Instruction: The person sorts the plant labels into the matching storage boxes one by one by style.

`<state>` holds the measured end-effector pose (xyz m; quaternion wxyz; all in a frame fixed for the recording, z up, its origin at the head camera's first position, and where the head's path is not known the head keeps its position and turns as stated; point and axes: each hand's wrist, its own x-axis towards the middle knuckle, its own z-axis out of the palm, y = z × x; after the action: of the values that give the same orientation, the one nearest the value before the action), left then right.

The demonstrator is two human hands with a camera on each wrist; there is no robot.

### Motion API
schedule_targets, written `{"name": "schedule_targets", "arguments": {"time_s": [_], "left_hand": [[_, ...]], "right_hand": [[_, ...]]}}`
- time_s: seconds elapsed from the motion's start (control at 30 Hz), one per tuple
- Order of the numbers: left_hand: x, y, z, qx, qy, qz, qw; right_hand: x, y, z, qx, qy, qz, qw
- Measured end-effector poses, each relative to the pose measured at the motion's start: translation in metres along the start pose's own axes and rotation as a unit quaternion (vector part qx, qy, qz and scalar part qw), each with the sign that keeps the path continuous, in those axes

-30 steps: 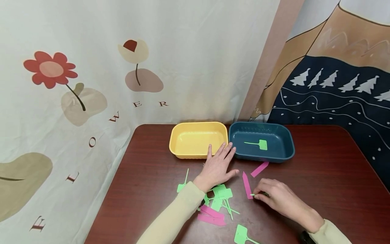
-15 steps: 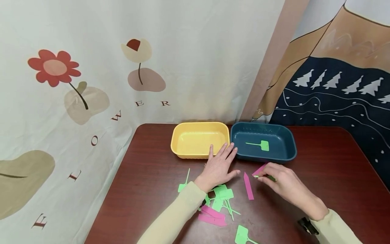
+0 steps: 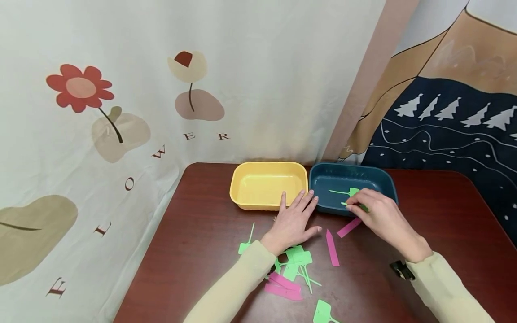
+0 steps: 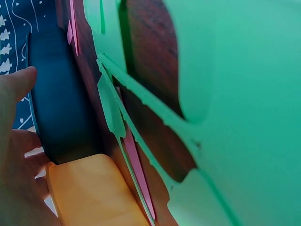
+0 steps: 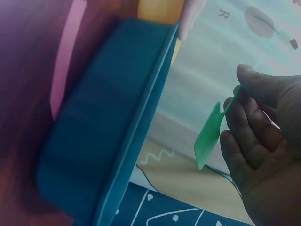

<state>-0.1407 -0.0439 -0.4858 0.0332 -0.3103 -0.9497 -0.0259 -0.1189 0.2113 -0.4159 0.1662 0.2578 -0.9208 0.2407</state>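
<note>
In the head view my right hand [image 3: 381, 220] is over the near side of the blue plastic basin [image 3: 327, 181]. It pinches a green T-shaped plant label [image 5: 209, 139] by its thin stem, as the right wrist view shows. Another green plant label [image 3: 354, 191] lies inside that basin. My left hand [image 3: 287, 226] is spread with straight fingers, its fingertips at the near rims of the yellow basin [image 3: 246, 184] and the blue one. Below the left wrist lies a pile of green plant labels [image 3: 298, 255], partly hidden by the forearm.
Pink pointed plant labels [image 3: 282, 291] lie at the pile's near side. Two more pink strips lie between the hands, one upright in view [image 3: 332, 249], one by the blue basin [image 3: 349, 228]. Single green labels lie at left [image 3: 244, 247] and front [image 3: 322, 311]. A printed curtain [image 3: 262, 89] hangs behind.
My right hand has moved forward from beside the upright pink strip to over the blue basin, carrying the green plant label. The left hand has stayed in place; the view has shifted slightly.
</note>
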Motion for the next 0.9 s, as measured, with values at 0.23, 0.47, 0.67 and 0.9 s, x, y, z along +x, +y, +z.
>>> {"name": "schedule_targets", "arguments": {"time_s": [0.23,0.47,0.67,0.9], "left_hand": [[0.0,0.002,0.001,0.0,-0.008,-0.003,1.0],[0.0,0.001,0.001,0.002,-0.016,-0.008,0.9998],[0.001,0.001,0.0,0.005,-0.018,-0.009,0.9998],[0.002,0.002,-0.001,0.006,-0.011,-0.004,0.9999]], "right_hand": [[0.024,0.015,0.003,0.0,-0.015,0.022,0.9996],[0.045,0.025,0.01,-0.006,-0.059,0.07,0.9958],[0.059,0.036,0.017,-0.001,-0.096,0.1,0.9903],[0.069,0.046,0.027,0.009,-0.133,0.129,0.9827]]}}
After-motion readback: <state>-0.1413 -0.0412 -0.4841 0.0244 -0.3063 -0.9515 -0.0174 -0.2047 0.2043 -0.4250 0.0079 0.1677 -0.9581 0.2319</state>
